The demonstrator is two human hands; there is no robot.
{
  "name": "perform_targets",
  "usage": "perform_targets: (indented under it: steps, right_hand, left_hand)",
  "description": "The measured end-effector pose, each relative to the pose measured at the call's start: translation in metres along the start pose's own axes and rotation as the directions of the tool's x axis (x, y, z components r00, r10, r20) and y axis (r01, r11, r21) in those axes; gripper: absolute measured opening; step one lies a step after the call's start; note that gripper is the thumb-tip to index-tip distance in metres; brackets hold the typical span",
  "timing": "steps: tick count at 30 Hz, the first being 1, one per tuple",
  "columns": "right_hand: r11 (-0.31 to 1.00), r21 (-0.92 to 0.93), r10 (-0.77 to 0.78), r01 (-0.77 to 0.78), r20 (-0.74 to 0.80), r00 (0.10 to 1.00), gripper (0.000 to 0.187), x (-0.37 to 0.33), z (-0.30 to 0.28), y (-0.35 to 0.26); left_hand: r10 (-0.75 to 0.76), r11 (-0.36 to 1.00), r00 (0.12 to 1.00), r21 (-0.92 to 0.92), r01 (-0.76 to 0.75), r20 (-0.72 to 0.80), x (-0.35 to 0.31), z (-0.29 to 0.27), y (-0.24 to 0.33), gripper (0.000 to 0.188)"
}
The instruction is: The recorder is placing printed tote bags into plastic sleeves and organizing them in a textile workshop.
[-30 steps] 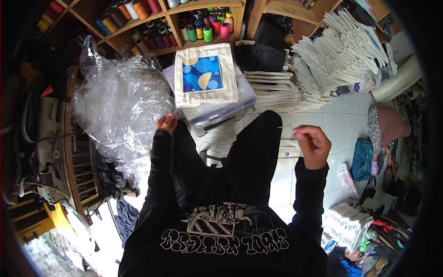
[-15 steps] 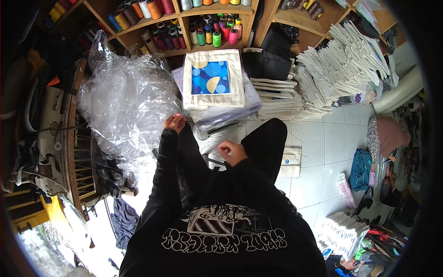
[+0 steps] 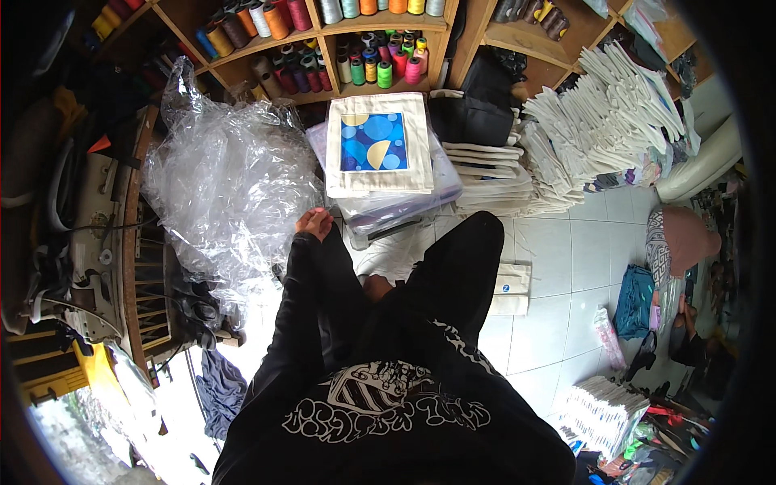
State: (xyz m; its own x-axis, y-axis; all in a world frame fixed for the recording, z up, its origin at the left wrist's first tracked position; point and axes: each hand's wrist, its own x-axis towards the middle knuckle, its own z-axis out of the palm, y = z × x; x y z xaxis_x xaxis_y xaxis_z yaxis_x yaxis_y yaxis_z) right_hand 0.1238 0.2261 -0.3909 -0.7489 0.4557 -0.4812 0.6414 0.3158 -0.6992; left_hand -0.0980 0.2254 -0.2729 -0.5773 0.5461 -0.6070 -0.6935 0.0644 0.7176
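My left hand (image 3: 314,224) is above my left knee, beside a big heap of crumpled clear plastic (image 3: 234,178). Its fingers are curled together, and whatever they may hold is too small to make out. Low between my thighs a bit of skin shows, apparently my right hand (image 3: 377,288), with its fingers hidden. In front of my knees lies a cream cloth bag (image 3: 420,153) with a blue printed panel of circles and half discs. It rests flat on a stack of clear plastic packets (image 3: 446,179).
Wooden shelves (image 3: 384,24) hold thread cones (image 3: 384,74) at the back. White cloth piles (image 3: 558,153) stand to the right, with a small cream cloth piece (image 3: 512,283) on the tiles. A sewing machine (image 3: 97,226) is on the left. Another person (image 3: 683,238) sits far right.
My right hand has drawn down and back toward my body, and its sleeve has turned. My left hand stays by the plastic. The view has shifted slightly.
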Motion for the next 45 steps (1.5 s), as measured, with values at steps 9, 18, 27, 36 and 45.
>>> perform_targets:
  steps: [9, 18, 27, 36, 45]
  right_hand:
    - [0.97, -0.242, -0.013, 0.011, -0.007, 1.0, 0.023, -0.002, -0.002, 0.016]
    - [0.971, -0.08, -0.21, 0.227, -0.741, 0.638, 0.023, -0.032, -0.18, -0.042]
    - [0.748, -0.64, -0.561, 0.172, -0.473, 0.68, 0.047, -0.027, -0.255, -0.012]
    - [0.624, -0.705, -0.744, 0.338, -0.403, 0.533, 0.013, -0.02, -0.259, -0.01]
    - [0.666, -0.494, -0.745, 0.559, -0.41, 0.525, 0.006, -0.028, -0.282, -0.019]
  left_hand:
    - [0.003, 0.997, 1.0, 0.072, -0.003, -0.009, 0.01, -0.001, 0.002, 0.017]
    - [0.487, 0.608, 0.868, 0.675, -0.419, 0.1, -0.001, -0.028, 0.012, 0.037]
    - [0.516, -0.536, 0.33, 0.598, -0.595, 0.791, -0.036, 0.01, 0.034, 0.045]
    - [0.431, -0.6, 0.148, 0.405, -0.689, 0.89, -0.024, 0.003, 0.041, 0.018]
    - [0.361, -0.645, 0.052, 0.29, -0.707, 0.931, -0.018, 0.007, 0.052, 0.013]
